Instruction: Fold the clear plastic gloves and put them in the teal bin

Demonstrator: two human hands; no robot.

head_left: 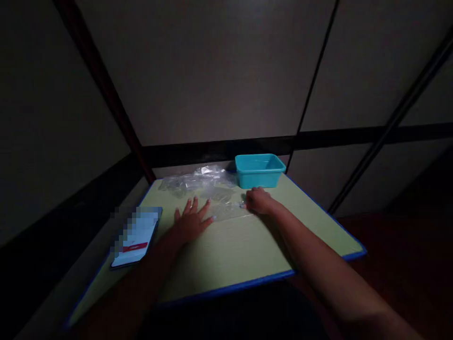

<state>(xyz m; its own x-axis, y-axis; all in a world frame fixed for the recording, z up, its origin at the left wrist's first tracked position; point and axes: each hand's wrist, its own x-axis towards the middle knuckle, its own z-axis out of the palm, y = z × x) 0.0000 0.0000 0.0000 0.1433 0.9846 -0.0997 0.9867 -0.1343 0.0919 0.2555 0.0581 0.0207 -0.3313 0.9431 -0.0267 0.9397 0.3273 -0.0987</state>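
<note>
A clear plastic bag (228,212) lies flat on the pale green tabletop (226,255). At its left end my left hand (193,222) rests with fingers spread, the thumb and fingertips at the bag's edge. My right hand (259,200) is closed at the bag's right end, where the plastic bunches up by the fingers; it appears to grip that end. Its fingertips are partly hidden. Behind both hands, more crumpled clear plastic bags (198,180) lie in a loose heap.
A turquoise plastic basket (260,178) stands at the back right of the table, just beyond my right hand. A phone or tablet (138,236) with a lit screen lies on the left. Blue edging (226,289) borders the table, and a panelled wall (219,75) rises behind it.
</note>
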